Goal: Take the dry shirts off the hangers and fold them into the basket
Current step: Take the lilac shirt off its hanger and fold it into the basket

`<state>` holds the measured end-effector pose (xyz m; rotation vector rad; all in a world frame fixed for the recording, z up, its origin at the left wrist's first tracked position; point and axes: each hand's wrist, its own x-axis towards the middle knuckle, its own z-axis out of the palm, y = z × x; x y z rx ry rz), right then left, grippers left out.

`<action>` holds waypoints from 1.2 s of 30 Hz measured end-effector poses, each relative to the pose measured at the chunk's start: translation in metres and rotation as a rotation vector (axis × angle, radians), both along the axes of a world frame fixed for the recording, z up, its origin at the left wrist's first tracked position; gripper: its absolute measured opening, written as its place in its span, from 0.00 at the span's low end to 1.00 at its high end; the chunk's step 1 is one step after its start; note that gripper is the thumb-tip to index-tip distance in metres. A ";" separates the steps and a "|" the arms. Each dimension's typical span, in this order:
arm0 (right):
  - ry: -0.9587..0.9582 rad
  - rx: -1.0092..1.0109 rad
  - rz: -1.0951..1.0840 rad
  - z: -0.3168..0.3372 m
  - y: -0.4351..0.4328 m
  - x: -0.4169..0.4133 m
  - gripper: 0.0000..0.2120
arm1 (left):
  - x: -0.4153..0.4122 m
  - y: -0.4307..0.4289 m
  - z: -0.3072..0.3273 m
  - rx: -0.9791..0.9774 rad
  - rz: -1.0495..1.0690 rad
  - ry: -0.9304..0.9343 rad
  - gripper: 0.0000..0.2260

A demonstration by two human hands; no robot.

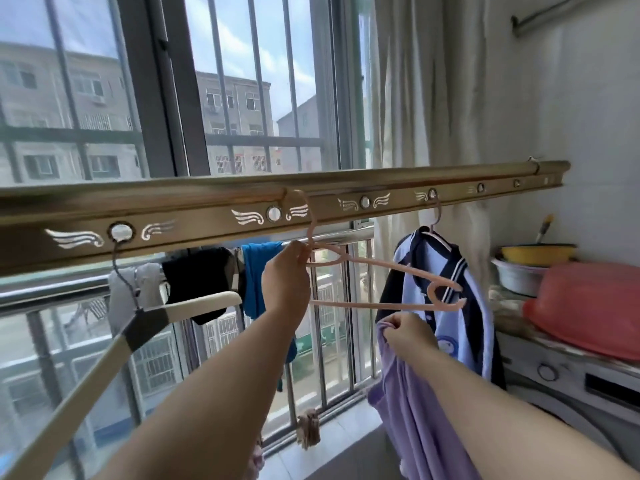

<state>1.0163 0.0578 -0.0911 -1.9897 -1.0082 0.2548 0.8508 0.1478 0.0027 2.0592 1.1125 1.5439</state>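
Landmark: the drying rail (207, 206) ran across the view in front of the window, and every place below is given from it.
Pink hanger (391, 269): it hung just under the middle of the rail with its hook over the rail's top edge, and no cloth was on it.
Left hand (285, 271): its grip was closed on the pink hanger at the neck, just below the rail.
Purple shirt (408, 410): it was off the hanger and hung loose, below the rail and to the right of the pink hanger, apart from it.
Right hand (405, 332): its grip pinched the top edge of the purple shirt and held it up.
Done, as I judged it: the purple shirt had been freed. A black-and-cream hanger (149, 317) under the rail's left part also carried nothing, as far as could be seen.
Left to do: the purple shirt was unfolded. A navy and pale-blue jacket (464, 327) hung on its own hanger (437, 233) under the rail's right part.
Basket: none was in view, so nothing showed how many shirts were already folded.
Behind the rail: a black garment (197, 282) and a blue garment (256, 271) were draped on the lower window bar. Whether they belonged to the task could not be told.
Progress: early to midway, by my estimate.
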 end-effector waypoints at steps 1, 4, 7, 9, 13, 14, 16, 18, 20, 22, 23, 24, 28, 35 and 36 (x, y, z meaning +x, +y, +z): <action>0.024 -0.011 -0.010 0.004 0.002 -0.002 0.11 | -0.003 0.000 -0.001 -0.001 -0.006 -0.023 0.09; 0.129 -0.011 -0.021 0.006 0.011 -0.005 0.08 | -0.008 0.000 -0.002 0.059 0.003 -0.024 0.09; 0.078 -0.036 -0.060 -0.005 0.023 0.002 0.11 | -0.012 0.001 -0.002 0.126 0.000 -0.076 0.09; 0.060 -0.090 -0.067 -0.011 0.027 0.003 0.13 | -0.015 0.004 -0.003 0.141 -0.002 -0.091 0.09; 0.092 -0.017 -0.065 -0.006 0.025 -0.011 0.07 | -0.021 0.014 -0.007 0.158 0.032 -0.009 0.09; 0.100 0.005 -0.041 -0.005 0.025 -0.013 0.05 | -0.022 0.017 -0.007 0.160 0.031 0.002 0.09; 0.120 0.034 0.016 0.001 0.025 -0.019 0.05 | -0.025 0.021 -0.006 0.158 0.026 0.004 0.10; 0.128 0.093 0.027 0.008 0.024 -0.025 0.05 | -0.029 0.026 -0.004 0.157 0.056 0.036 0.11; 0.140 0.136 0.033 0.010 0.022 -0.032 0.06 | -0.033 0.031 0.000 0.189 0.141 0.120 0.12; 0.135 0.128 0.044 0.010 0.019 -0.038 0.08 | -0.035 0.041 0.009 0.227 0.196 0.195 0.12; 0.132 0.128 0.058 0.009 0.019 -0.040 0.08 | -0.036 0.048 0.012 0.239 0.206 0.228 0.12; 0.127 0.130 0.073 0.008 0.017 -0.044 0.09 | -0.038 0.056 0.012 0.251 0.223 0.267 0.13; 0.098 0.094 0.067 0.007 0.018 -0.052 0.10 | -0.042 0.106 -0.001 0.171 0.229 0.331 0.12; 0.033 0.034 -0.070 0.010 0.014 -0.060 0.08 | -0.024 0.089 -0.052 0.176 0.016 -0.238 0.17; 0.030 0.031 -0.092 0.009 0.013 -0.062 0.08 | -0.022 0.080 -0.064 0.171 0.048 -0.323 0.15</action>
